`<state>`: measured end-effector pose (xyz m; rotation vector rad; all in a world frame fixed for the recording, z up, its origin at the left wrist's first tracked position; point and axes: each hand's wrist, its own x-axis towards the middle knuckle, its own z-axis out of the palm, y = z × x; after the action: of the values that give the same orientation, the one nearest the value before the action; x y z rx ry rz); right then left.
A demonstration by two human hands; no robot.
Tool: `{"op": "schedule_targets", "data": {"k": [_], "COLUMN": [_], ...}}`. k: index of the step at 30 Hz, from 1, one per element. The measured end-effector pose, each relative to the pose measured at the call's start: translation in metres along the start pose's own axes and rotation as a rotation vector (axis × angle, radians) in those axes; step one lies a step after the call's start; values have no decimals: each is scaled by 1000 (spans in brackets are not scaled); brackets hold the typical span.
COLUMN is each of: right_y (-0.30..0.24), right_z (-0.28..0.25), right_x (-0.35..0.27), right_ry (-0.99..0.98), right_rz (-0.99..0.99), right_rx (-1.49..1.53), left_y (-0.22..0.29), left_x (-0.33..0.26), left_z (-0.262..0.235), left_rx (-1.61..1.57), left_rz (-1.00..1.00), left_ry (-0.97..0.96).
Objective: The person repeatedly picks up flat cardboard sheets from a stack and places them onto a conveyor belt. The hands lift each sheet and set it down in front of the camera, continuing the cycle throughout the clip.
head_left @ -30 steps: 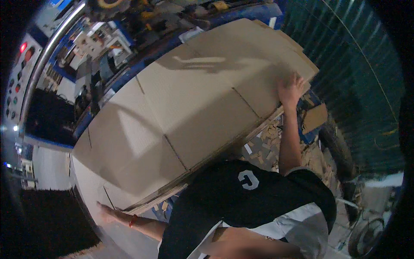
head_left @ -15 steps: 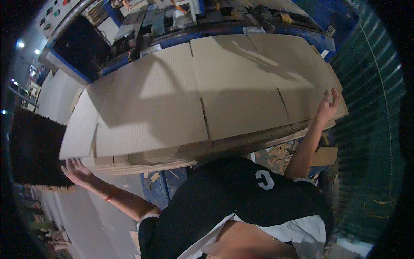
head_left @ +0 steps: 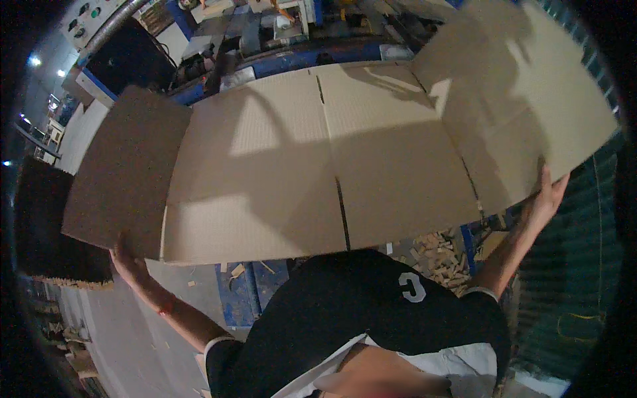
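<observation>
A wide, creased and slotted cardboard sheet (head_left: 265, 179) spans the space in front of my body. Its middle is nearly level, while the left end panel (head_left: 129, 166) and the right end panel (head_left: 557, 86) tilt upward. My left hand (head_left: 131, 266) grips the near edge of the left panel, with the thumb showing and the other fingers hidden behind the board. At the right panel's near edge, my right hand (head_left: 549, 198) is closed on the board, partly hidden by it. Dark slots cut into the sheet between its panels.
Beyond the sheet stands a blue-framed machine (head_left: 272, 63), with a button panel (head_left: 83, 23) at the far left. A dark cardboard stack (head_left: 53, 219) is on the left. Cardboard scraps (head_left: 441, 259) lie below on the right, near a green corrugated wall (head_left: 564, 285).
The sheet has come up off the boards beneath it, and both end panels have bent upward. My hands have closed on its edges; the right hand has moved outward to the right.
</observation>
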<state>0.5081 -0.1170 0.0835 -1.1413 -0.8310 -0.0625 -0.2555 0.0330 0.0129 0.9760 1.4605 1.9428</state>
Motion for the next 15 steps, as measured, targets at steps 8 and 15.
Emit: {"op": "schedule_targets", "data": {"k": [8,15], "right_y": [12,42], "right_z": [51,57], "right_x": [-131,-130], "right_ry": [-1123,-1249], "right_rz": [-591,-664], "right_rx": [-767,-772], "left_y": [6,10], "left_x": [-169,-182], "left_z": [130,176], "left_rx": [-47,1009], "left_rz": [-86,815], "left_ry": [-647,-1101]}}
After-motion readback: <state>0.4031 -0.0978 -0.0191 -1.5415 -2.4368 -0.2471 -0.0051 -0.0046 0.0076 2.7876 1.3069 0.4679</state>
